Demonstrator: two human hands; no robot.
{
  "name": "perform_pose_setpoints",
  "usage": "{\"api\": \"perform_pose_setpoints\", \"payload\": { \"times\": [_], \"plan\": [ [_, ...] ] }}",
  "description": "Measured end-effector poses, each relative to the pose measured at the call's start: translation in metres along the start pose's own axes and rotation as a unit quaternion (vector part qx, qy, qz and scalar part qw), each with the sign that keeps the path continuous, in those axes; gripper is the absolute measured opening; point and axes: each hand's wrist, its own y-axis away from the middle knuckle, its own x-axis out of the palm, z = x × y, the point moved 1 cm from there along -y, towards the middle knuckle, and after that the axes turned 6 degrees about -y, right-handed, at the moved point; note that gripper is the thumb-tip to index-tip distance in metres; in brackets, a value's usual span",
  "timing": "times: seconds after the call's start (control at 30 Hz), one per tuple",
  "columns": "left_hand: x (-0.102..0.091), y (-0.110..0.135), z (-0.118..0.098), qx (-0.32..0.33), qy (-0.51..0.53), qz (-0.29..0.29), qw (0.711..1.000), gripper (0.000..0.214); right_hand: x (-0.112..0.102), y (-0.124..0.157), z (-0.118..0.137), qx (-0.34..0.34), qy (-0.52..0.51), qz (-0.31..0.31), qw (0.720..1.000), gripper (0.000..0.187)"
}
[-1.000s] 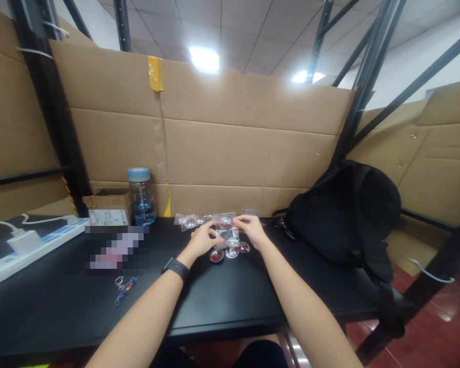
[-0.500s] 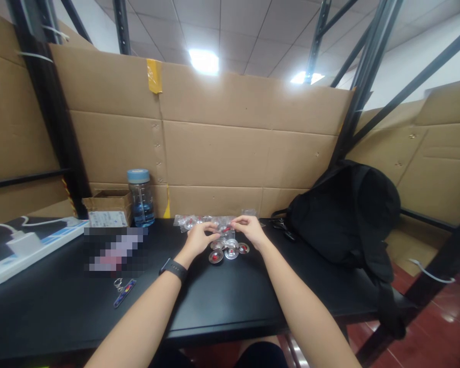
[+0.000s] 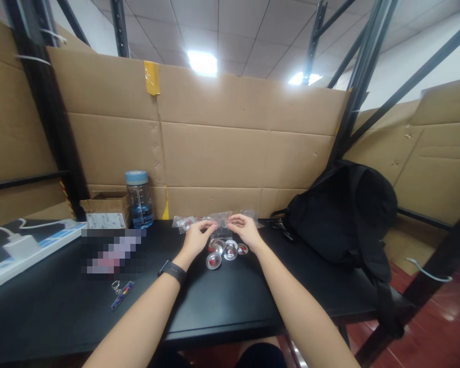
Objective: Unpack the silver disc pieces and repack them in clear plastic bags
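Note:
Both my hands are raised a little above the black table (image 3: 222, 301), pinching a small clear plastic bag (image 3: 221, 220) between them. My left hand (image 3: 197, 239), with a black watch on its wrist, grips the bag's left end. My right hand (image 3: 245, 231) grips its right end. Below the bag lie several round silver discs with red centres (image 3: 224, 252) on the table. More clear bags with similar parts (image 3: 184, 222) lie just behind my left hand.
A blue-capped water bottle (image 3: 138, 199) and a small cardboard box (image 3: 105, 208) stand at the back left. A white power strip (image 3: 26, 248) lies far left. A keychain (image 3: 120, 294) lies near my left forearm. A black backpack (image 3: 348, 214) fills the right side. Cardboard walls surround the table.
My hands lifted the clear bag slightly and drew a little apart along it. The discs on the table have stayed where they were.

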Motion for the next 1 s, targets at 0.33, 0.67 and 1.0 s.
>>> {"api": "perform_pose_setpoints", "payload": {
  "times": [0.33,0.67,1.0],
  "plan": [
    [0.002,-0.002,0.001,-0.021,0.032,-0.033,0.999,0.025,-0.002,0.0,0.002,0.019,-0.039,-0.042,0.998,0.046],
    [-0.011,0.0,0.014,-0.111,-0.055,-0.116,0.985,0.025,0.011,0.009,0.029,-0.148,0.293,0.079,0.941,0.021],
    [-0.002,-0.001,0.008,-0.116,-0.055,-0.053,0.99,0.02,0.041,0.013,0.018,-0.214,0.603,0.083,0.764,0.015]
  ]
}}
